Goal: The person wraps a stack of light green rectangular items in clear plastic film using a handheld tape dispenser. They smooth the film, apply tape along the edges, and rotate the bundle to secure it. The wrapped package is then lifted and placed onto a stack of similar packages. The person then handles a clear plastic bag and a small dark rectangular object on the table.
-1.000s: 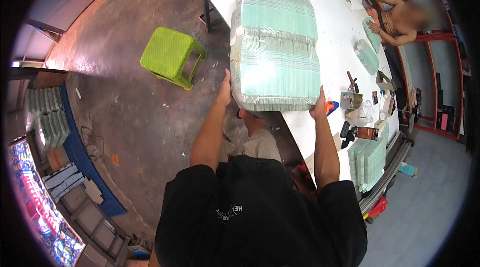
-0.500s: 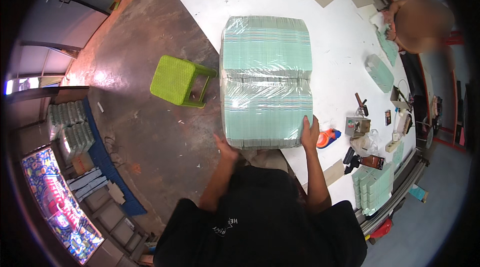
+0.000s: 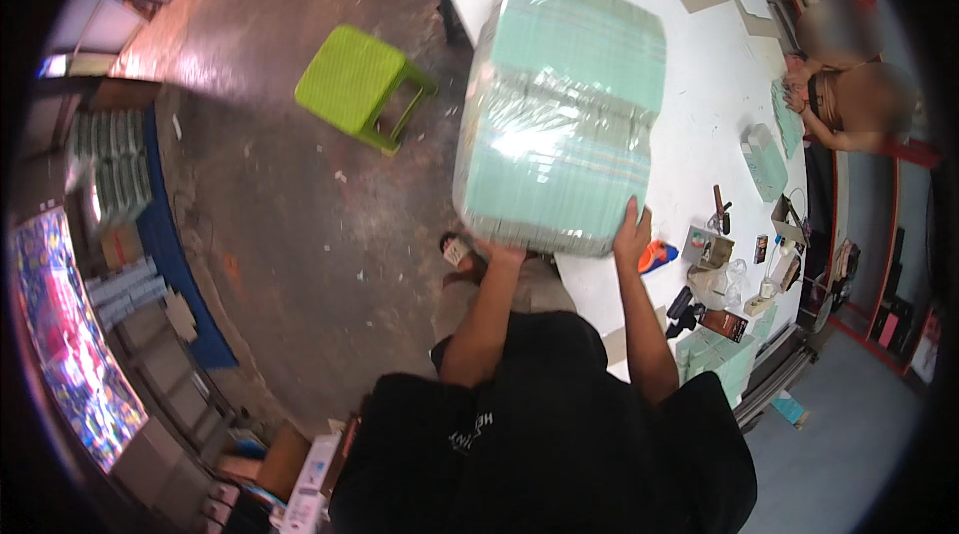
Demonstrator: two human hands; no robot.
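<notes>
A large bundle of pale green paper stacks (image 3: pixel 566 114), wrapped in clear shiny film, is tilted over the left edge of the white table (image 3: pixel 689 64). My right hand (image 3: pixel 632 232) grips its near right corner, thumb up along the side. Under the near left edge my left hand (image 3: pixel 502 252) supports the bundle, with its fingers mostly hidden beneath. Whether the far part of the bundle still touches the table cannot be made out.
A green plastic stool (image 3: pixel 350 79) stands on the floor left of the table. Wrapped bundles (image 3: pixel 110 164) are stacked at the far left. Small tools, boxes and an orange-and-blue object (image 3: pixel 654 256) lie on the table. Two people (image 3: pixel 849 99) are at the far right, one handling green paper.
The bundle has been lifted and tilted, its near edge raised and turned slightly clockwise. My left hand has moved from beside its near left corner to underneath. The view has shifted.
</notes>
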